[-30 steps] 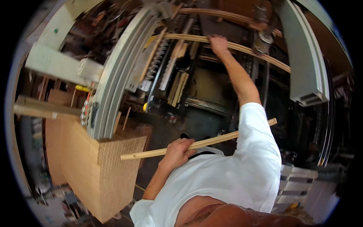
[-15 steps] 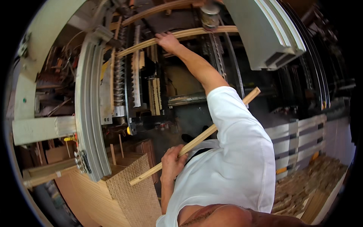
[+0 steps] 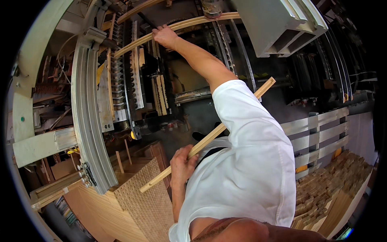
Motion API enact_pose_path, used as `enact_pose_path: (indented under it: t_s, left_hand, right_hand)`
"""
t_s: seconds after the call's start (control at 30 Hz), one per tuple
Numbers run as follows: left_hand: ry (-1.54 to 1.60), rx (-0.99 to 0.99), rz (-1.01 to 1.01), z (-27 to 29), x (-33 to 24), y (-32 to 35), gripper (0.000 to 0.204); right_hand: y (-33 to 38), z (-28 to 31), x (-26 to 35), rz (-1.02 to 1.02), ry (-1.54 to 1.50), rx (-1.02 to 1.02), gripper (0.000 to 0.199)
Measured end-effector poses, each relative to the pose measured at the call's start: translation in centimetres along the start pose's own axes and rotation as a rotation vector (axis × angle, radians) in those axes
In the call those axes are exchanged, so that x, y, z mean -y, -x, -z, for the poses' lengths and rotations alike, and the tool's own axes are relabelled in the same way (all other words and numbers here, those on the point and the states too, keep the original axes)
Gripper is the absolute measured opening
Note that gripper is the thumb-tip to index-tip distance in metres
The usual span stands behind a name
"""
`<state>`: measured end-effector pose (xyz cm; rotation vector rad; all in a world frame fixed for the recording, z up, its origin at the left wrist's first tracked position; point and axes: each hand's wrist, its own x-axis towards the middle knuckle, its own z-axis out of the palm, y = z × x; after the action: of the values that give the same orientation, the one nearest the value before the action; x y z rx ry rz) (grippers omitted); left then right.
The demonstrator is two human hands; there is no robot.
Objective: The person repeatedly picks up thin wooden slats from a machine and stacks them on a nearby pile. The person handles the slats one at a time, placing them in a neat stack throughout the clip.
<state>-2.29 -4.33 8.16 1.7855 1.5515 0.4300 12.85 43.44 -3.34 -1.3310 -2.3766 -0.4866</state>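
My left hand (image 3: 182, 164) is closed around a light wooden strip (image 3: 207, 138) near its lower end. The strip slants up to the right in front of my body. It passes behind my right sleeve, and its far end shows again beyond it. My right hand (image 3: 164, 36) reaches far forward, its fingers closed on another long wooden strip (image 3: 193, 23), which lies across the metal rails of a machine. The fingertips' exact grip is partly hidden. A round can (image 3: 212, 7) stands on or just behind that strip, to the right of the hand.
Grey metal beams stand at left (image 3: 86, 113) and upper right (image 3: 282, 30). Toothed rails (image 3: 117, 80) run below the far strip. A stack of boards (image 3: 133, 197) is at lower left, a pile of wooden strips (image 3: 326, 193) at lower right, beside a slatted metal frame (image 3: 316, 137).
The whole view has shifted slightly, so the machine sits higher and further left. Both hands keep hold of their strips, with little movement against them.
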Motion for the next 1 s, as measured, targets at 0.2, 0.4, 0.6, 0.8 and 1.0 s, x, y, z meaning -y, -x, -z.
enact_pose_path:
  t_s: [0.2, 0.4, 0.6, 0.8, 1.0]
  left_hand:
    - [0.054, -0.004, 0.043, -0.3, 0.2, 0.6, 0.034]
    - [-0.007, -0.002, -0.019, 0.5, -0.2, 0.2, 0.035]
    - [0.012, -0.006, -0.023, 0.3, 0.8, 0.6, 0.035]
    - [-0.053, 0.01, 0.012, 1.1, -0.3, 1.2, 0.035]
    - [-0.107, 0.0, 0.019, 2.4, -1.9, 3.5, 0.035]
  right_hand:
    - [-0.1, 0.3, 0.6, 0.014, 0.017, 0.018, 0.022]
    - [0.0, 0.6, -0.1, 0.004, -0.027, -0.033, 0.021]
    - [-0.2, 0.0, 0.2, 0.031, -0.027, -0.092, 0.022]
    - [0.0, -0.3, 0.0, 0.035, -0.042, -0.157, 0.02]
    - [-0.2, -0.1, 0.1, 0.022, -0.053, -0.159, 0.02]
